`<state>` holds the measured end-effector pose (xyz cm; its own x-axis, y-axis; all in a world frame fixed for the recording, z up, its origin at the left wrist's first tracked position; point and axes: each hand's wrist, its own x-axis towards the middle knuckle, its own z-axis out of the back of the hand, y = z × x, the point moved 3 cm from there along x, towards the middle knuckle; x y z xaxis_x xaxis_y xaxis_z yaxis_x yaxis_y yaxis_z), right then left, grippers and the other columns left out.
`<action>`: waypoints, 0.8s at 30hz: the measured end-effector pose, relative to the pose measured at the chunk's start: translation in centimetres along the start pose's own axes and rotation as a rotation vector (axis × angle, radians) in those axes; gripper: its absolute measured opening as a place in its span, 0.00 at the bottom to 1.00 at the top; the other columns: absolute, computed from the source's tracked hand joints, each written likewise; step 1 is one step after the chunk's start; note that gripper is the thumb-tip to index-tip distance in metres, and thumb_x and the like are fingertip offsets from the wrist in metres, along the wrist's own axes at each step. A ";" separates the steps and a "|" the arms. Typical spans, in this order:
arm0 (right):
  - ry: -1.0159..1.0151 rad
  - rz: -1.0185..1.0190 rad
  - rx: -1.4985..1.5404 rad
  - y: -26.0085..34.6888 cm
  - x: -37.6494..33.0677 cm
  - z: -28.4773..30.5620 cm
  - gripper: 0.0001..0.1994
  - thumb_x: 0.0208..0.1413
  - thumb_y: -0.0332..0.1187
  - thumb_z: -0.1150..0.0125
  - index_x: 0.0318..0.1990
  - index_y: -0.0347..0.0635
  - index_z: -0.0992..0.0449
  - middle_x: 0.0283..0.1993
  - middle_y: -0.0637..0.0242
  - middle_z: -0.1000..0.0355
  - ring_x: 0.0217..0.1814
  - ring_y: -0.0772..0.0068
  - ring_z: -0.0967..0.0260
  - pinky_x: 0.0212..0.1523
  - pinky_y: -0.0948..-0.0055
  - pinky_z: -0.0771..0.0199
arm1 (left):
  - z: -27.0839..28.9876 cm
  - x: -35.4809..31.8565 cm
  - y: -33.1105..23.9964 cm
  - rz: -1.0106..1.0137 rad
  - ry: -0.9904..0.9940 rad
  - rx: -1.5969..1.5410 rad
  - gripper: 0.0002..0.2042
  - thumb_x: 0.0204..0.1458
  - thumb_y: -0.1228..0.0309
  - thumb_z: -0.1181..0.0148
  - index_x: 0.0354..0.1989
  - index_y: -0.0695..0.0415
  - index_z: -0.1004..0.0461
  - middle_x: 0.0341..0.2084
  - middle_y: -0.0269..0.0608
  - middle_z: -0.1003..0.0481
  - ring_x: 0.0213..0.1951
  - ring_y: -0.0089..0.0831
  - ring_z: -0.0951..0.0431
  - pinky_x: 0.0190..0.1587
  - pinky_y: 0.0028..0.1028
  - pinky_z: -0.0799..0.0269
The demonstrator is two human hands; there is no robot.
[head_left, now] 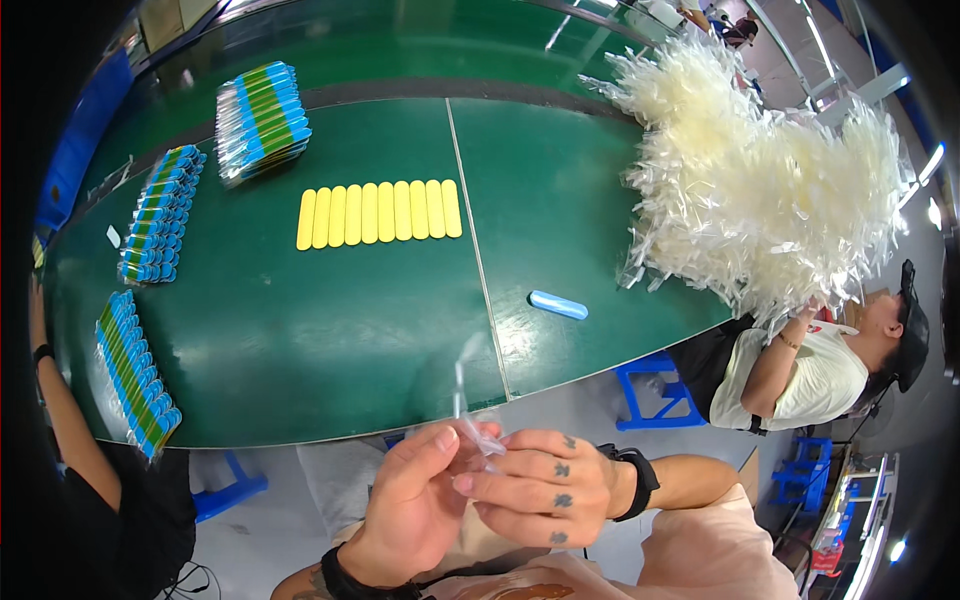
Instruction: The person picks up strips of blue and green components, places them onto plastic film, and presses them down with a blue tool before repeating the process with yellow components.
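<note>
A thin, clear plastic strip or sleeve is pinched between my two hands, just off the near edge of the table. My left hand is closed on its lower end, thumb up. My right hand, with fingers curled, grips the same plastic from the right; the fingertips are partly hidden. Beyond my hands, a row of flat yellow sticks with rounded ends lies side by side on the green table. A single blue rounded piece rests to the right of the table's seam.
A big heap of translucent plastic strips covers the table's right end, where a seated person in a cap touches it. Bundles of blue, green and yellow wrapped pieces stand at left. Another person's arm is at far left. Blue stools stand below.
</note>
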<state>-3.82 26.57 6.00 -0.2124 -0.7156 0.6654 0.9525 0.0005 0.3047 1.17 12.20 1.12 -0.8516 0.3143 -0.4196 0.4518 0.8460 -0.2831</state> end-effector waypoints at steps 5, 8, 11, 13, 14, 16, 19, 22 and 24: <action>-0.035 -0.038 -0.031 -0.2 -0.1 1.1 0.08 0.47 0.31 0.39 0.35 0.41 0.19 0.52 0.54 0.24 0.43 0.58 0.24 0.42 0.65 0.25 | 0.7 -2.0 -2.9 -0.630 -0.232 0.103 0.08 0.61 0.69 0.43 0.42 0.62 0.25 0.38 0.47 0.22 0.42 0.32 0.24 0.49 0.33 0.28; 0.081 -0.551 -0.286 -6.4 0.7 4.1 0.24 0.48 0.35 0.33 0.55 0.42 0.27 0.49 0.56 0.27 0.41 0.53 0.27 0.36 0.58 0.27 | 1.8 -3.4 -4.8 -0.901 -0.244 0.235 0.08 0.59 0.69 0.42 0.41 0.61 0.25 0.37 0.49 0.22 0.40 0.33 0.25 0.47 0.31 0.29; 0.418 -0.751 -0.613 -10.9 -0.9 4.5 0.15 0.50 0.35 0.30 0.42 0.38 0.25 0.41 0.57 0.30 0.42 0.51 0.30 0.39 0.56 0.29 | 2.5 -5.4 -6.0 -0.979 -0.197 0.469 0.08 0.60 0.70 0.45 0.44 0.58 0.30 0.39 0.41 0.27 0.42 0.31 0.29 0.47 0.32 0.36; 0.388 -0.866 -0.390 -11.7 -1.8 4.3 0.12 0.53 0.35 0.31 0.37 0.37 0.26 0.38 0.57 0.30 0.41 0.50 0.31 0.40 0.55 0.30 | 2.6 -6.3 -6.1 -1.031 -0.281 0.429 0.08 0.59 0.69 0.45 0.42 0.59 0.30 0.36 0.42 0.27 0.39 0.31 0.31 0.46 0.33 0.37; 0.396 -0.863 -0.393 -11.7 -1.8 4.5 0.12 0.53 0.35 0.31 0.37 0.37 0.26 0.38 0.57 0.30 0.41 0.50 0.31 0.40 0.55 0.30 | 2.8 -6.7 -6.2 -1.029 -0.285 0.516 0.08 0.59 0.68 0.45 0.40 0.59 0.30 0.35 0.43 0.27 0.38 0.31 0.32 0.45 0.33 0.37; 0.424 -0.856 -0.376 -11.3 -1.4 4.5 0.12 0.54 0.34 0.32 0.36 0.37 0.28 0.33 0.57 0.29 0.38 0.49 0.30 0.37 0.54 0.31 | 3.0 -6.9 -6.0 -1.027 -0.293 0.602 0.09 0.59 0.66 0.44 0.39 0.59 0.29 0.34 0.43 0.27 0.37 0.32 0.32 0.44 0.33 0.38; 0.494 -0.839 -0.228 -10.9 0.0 4.4 0.10 0.56 0.33 0.35 0.36 0.38 0.30 0.28 0.54 0.28 0.33 0.47 0.28 0.32 0.54 0.31 | 3.4 -6.2 -4.9 -1.033 -0.335 0.633 0.10 0.57 0.65 0.43 0.36 0.60 0.29 0.32 0.45 0.26 0.37 0.32 0.31 0.44 0.34 0.36; 0.517 -0.769 -0.078 -11.1 3.1 3.9 0.08 0.59 0.33 0.38 0.38 0.39 0.30 0.23 0.52 0.28 0.28 0.44 0.28 0.28 0.52 0.32 | 3.2 -6.7 -4.8 -1.011 -0.379 0.714 0.10 0.55 0.66 0.43 0.35 0.61 0.30 0.30 0.48 0.26 0.35 0.34 0.30 0.42 0.35 0.35; 0.533 -0.679 -0.151 -11.8 4.4 3.3 0.08 0.59 0.33 0.40 0.38 0.40 0.30 0.21 0.52 0.29 0.27 0.44 0.28 0.27 0.51 0.32 | 3.3 -6.7 -4.7 -0.979 -0.368 0.749 0.10 0.52 0.67 0.44 0.34 0.62 0.30 0.28 0.50 0.26 0.33 0.35 0.29 0.42 0.36 0.34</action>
<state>-16.68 25.72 7.61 -0.6500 -0.7586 -0.0455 0.6836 -0.6098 0.4010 5.62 4.75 2.44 -0.8425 -0.5355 0.0591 -0.1766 0.1709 -0.9693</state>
